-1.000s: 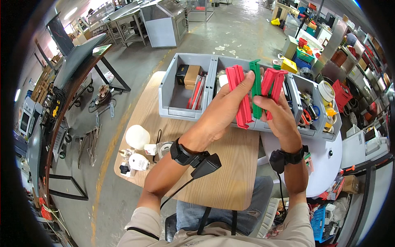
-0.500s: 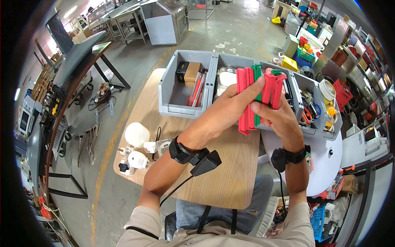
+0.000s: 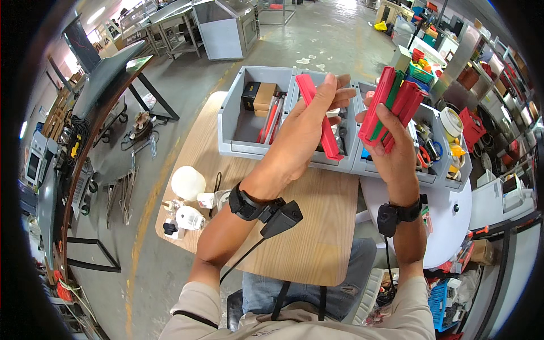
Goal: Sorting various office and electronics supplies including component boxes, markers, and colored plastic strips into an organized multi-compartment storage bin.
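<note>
My left hand (image 3: 303, 133) holds a single long red plastic clip (image 3: 330, 143), thumb pressed along it and the other fingers extended behind. A bundle of long red clips (image 3: 371, 118), with a green clip (image 3: 391, 101) among them, is gripped in my right hand (image 3: 395, 161). Both hands are raised in front of the grey bins, a short gap between them. Behind my left hand, a grey bin (image 3: 290, 107) of mixed items is partly hidden.
The leftmost grey bin (image 3: 229, 133) holds small boxes and red-and-grey pens or tools. On the wooden table (image 3: 294, 226) stand a white round bulb (image 3: 188, 182) and several white plugs or adapters (image 3: 190, 217). A white round table (image 3: 447, 226) adjoins at right.
My hands have moved apart. One red clip has come away from the bundle in my left hand, while the rest moved right and up in my right hand.
</note>
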The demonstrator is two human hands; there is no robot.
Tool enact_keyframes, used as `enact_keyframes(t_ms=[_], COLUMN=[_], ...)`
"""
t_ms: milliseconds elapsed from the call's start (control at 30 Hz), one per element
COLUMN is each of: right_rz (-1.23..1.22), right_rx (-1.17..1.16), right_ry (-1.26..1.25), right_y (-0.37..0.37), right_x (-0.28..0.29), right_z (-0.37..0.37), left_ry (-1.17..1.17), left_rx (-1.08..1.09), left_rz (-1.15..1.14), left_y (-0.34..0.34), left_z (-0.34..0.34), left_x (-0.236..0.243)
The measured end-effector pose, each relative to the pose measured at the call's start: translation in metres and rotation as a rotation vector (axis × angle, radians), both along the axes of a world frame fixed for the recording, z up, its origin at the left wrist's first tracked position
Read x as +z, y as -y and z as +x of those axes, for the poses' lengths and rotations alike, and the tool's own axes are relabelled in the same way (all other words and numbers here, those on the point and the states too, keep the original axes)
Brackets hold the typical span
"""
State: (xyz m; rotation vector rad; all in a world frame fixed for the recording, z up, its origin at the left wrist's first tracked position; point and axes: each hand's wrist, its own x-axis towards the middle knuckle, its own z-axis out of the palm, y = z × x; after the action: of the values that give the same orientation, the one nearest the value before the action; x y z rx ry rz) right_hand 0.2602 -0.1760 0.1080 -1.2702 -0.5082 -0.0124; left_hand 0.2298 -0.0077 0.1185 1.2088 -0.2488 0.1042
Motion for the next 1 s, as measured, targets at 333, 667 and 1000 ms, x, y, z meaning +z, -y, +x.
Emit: enact_keyframes(t_ms=[333, 667, 1000], right_rz=[-0.318, -0.231, -0.222], right_rx=[0.134, 0.307, 0.129], right_ry=[-0.086, -0.077, 0.000], right_y=[-0.004, -0.006, 0.005], right_x=[0.009, -0.002, 0.012], right_z=[-0.010, -0.008, -0.003], left_ry=[-0.076, 0.033, 0.204], left_rx=[-0.095, -0.011, 0.095], left_rz=[0.068, 0.202, 0.128], left_y=[0.004, 0.010, 0.009], left_z=[-0.012, -0.014, -0.004], left_x=[0.005, 0.005, -0.001])
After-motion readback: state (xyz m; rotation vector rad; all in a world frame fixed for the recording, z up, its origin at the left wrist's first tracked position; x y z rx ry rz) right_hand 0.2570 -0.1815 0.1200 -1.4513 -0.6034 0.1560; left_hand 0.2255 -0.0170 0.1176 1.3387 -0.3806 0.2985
